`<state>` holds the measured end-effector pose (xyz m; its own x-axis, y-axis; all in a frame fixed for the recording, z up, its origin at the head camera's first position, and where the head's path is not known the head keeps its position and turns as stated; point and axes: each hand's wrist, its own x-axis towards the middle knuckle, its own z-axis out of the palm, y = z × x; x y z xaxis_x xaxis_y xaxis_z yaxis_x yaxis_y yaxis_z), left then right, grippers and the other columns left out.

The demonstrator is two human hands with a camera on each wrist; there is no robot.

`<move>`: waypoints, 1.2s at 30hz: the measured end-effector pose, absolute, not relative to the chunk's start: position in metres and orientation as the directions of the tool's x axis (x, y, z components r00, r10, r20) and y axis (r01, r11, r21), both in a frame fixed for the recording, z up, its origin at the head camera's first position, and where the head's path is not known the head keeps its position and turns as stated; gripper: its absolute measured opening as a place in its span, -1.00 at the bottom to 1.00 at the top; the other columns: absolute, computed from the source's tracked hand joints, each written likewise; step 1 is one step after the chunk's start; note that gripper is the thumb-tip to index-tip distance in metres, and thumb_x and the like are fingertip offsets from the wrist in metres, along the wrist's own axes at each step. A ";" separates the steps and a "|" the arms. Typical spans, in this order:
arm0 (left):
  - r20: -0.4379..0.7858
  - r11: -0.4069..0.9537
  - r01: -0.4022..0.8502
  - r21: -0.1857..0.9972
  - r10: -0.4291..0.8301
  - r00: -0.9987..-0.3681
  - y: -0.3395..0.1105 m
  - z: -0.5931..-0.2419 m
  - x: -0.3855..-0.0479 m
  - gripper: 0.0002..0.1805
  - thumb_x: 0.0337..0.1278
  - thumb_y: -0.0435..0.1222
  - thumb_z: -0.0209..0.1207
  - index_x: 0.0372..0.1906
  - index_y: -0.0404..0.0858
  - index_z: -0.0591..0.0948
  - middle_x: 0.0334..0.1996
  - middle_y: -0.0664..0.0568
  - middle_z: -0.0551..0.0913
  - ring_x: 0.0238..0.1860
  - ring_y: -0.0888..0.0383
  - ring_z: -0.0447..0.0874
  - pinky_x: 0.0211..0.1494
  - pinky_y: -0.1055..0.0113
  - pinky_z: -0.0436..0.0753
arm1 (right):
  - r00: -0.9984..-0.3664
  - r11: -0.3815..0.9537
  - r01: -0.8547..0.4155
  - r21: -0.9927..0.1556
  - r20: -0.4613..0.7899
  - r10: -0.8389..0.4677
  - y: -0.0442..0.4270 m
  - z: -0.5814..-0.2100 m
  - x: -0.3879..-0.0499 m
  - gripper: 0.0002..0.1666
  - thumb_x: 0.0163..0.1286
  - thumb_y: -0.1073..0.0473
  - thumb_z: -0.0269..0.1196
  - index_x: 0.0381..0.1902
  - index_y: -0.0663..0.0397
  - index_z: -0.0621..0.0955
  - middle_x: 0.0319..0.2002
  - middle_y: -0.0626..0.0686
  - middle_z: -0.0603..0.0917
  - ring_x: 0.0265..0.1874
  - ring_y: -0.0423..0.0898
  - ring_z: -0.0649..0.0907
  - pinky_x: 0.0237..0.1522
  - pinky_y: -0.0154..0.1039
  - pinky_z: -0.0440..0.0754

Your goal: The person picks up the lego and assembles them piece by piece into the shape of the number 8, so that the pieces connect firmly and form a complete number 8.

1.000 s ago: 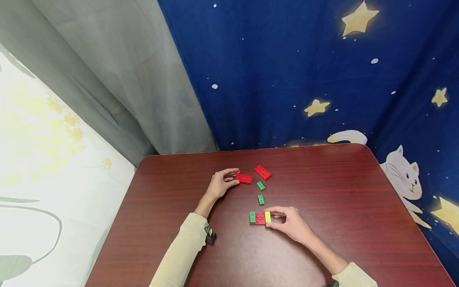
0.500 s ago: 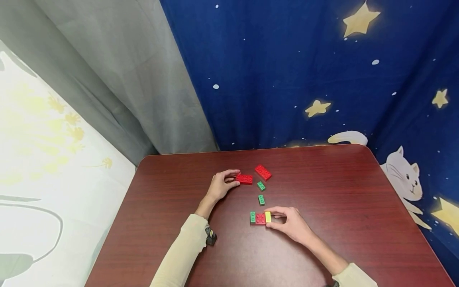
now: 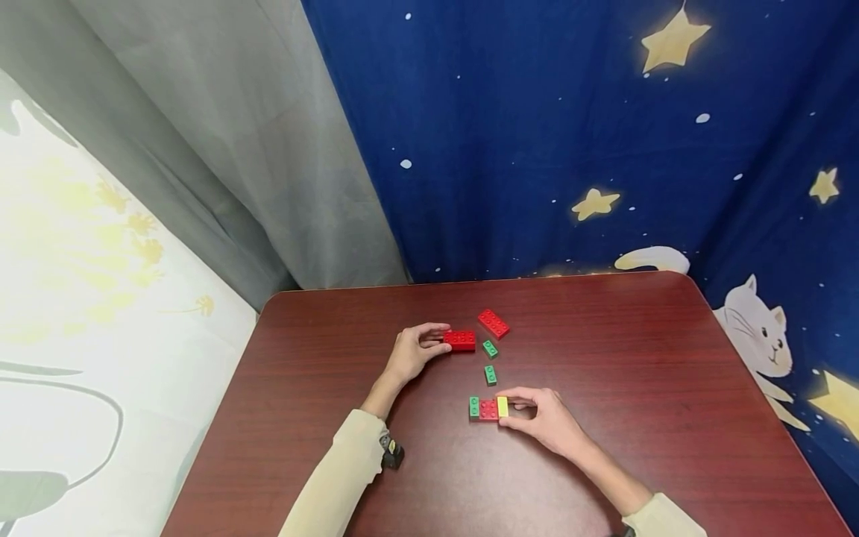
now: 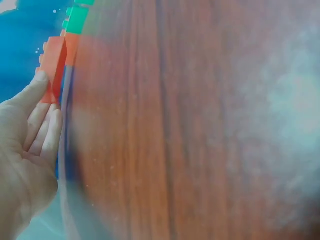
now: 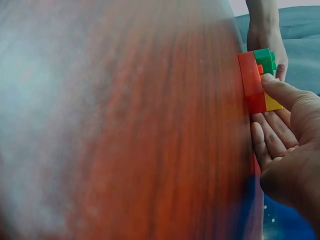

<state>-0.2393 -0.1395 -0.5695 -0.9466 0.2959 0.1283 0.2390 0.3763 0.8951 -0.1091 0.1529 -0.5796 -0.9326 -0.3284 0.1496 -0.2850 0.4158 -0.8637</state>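
My left hand pinches the left end of a red toy building brick between thumb and fingers. In the left wrist view that brick has its studs facing left; whether it touches the table cannot be told. Nearer the front, my right hand grips the right end of a small build on the table. A red base brick carries a green brick on its left end and a yellow brick on its right. In the right wrist view my thumb lies by the yellow brick.
Another red brick lies slanted behind the left hand's brick. Two small green bricks, one farther back and one nearer, lie between the hands. Curtains stand behind the dark wooden table.
My left hand and its red brick have shifted slightly toward the front and right, and more of the brick's front side shows. The right hand and the build stay put.
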 end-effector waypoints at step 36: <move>0.160 0.212 0.265 0.941 0.410 -0.898 -0.116 -0.539 -0.161 -0.51 0.15 -0.38 0.52 0.22 -0.24 0.75 0.09 -0.01 0.79 0.01 0.06 0.84 0.08 0.28 0.76 | -0.925 0.407 -0.321 -0.855 0.189 -0.331 0.152 -0.583 -0.111 -0.57 0.22 0.11 0.63 0.04 0.06 0.81 -0.07 -0.02 0.85 -0.15 -0.15 0.81 -0.06 -0.21 0.77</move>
